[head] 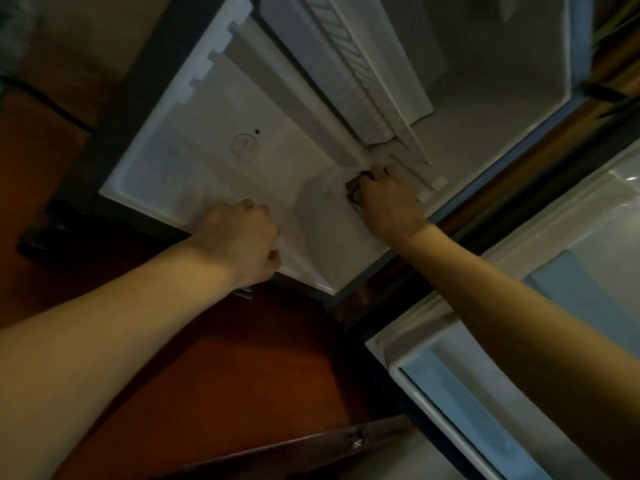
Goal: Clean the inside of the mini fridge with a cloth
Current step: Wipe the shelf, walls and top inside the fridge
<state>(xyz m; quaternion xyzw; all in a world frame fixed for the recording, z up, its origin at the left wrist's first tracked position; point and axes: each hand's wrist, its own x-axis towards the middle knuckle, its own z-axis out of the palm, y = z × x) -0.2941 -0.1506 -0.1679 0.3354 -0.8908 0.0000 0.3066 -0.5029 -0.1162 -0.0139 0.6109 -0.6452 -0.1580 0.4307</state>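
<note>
Nearest to the camera, two bare forearms are extended forward from the lower corners of the view. At lower right, the open fridge door (512, 341) is seen, with its white inner liner and a pale blue shelf pocket. Beneath the arms, a reddish-brown floor (214, 358) is visible.

The left hand (239, 244) is placed at the front edge of the mini fridge (194, 140), on the white inner wall near the opening. Its fingers are curled over the edge; whether anything is held in them cannot be told.

The right hand (384, 199) is positioned deeper inside the cabinet, near the corner where the inner walls meet. Its fingers are closed around a small dark cloth (354, 190), which is pressed against the white liner. Only a small part of the cloth is exposed at the fingertips.

Farther in, a round dial (245, 146) is mounted on the inner wall, with a small dark dot just beside it. Beyond the right hand, a white wire shelf (360, 64) is seen, running toward the back of the compartment. The picture is dim and blurred.
</note>
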